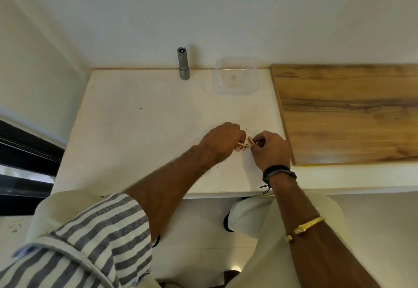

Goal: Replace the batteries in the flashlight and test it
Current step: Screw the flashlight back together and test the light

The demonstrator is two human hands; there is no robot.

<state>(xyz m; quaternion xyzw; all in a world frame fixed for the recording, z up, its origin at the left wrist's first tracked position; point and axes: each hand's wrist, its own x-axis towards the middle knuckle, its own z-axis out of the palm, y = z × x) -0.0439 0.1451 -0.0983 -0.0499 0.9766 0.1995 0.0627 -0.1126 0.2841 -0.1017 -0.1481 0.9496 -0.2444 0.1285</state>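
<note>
Toward the front of the white bench [135, 129], left hand [222, 139] is curled tight round some gold batteries [243, 145], and right hand [270, 149] pinches one more battery [250, 139] right next to them, at their 1 o'clock. Grey flashlight [183, 64] stands upright way back at 12 o'clock, by the wall [203, 16]. Clear plastic tub [235, 76] sits at its 3 o'clock, wooden board [350, 113] past that.
</note>
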